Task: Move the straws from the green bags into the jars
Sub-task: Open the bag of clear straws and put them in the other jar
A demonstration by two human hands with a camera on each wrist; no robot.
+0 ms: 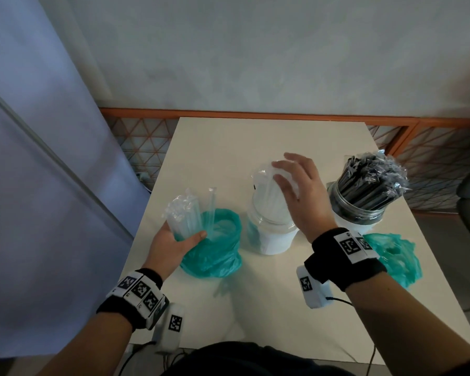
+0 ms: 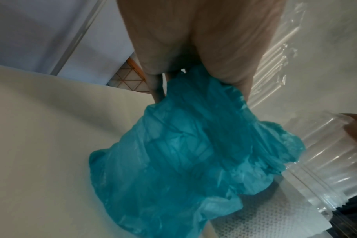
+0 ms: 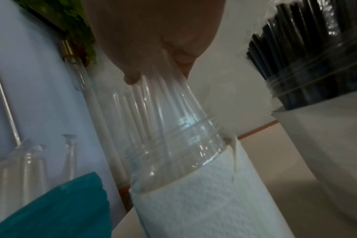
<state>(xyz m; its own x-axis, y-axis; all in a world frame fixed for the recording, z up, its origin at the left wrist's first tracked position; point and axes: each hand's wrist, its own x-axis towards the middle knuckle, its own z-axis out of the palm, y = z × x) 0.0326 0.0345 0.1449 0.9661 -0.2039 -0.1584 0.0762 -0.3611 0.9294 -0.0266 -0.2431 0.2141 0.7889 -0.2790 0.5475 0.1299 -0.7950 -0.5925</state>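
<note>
My left hand (image 1: 185, 234) grips a bundle of clear wrapped straws (image 1: 183, 213) that stands in the open green bag (image 1: 215, 251) at the left; the wrist view shows the bag (image 2: 183, 153) hanging under my palm. One more clear straw (image 1: 211, 204) sticks up from that bag. My right hand (image 1: 281, 175) is over the middle jar (image 1: 269, 234), thumb and fingers closed around the tops of the clear straws (image 3: 163, 99) that stand in it. That jar (image 3: 183, 145) has white paper round its lower part. The right jar (image 1: 361, 213) is packed with black straws (image 1: 369, 180).
A second green bag (image 1: 394, 256) lies crumpled and flat on the white table (image 1: 255, 139) behind my right wrist. The wall and an orange-framed lattice (image 1: 141, 142) run along the table's far edge. A pale blue panel (image 1: 38, 158) stands to the left.
</note>
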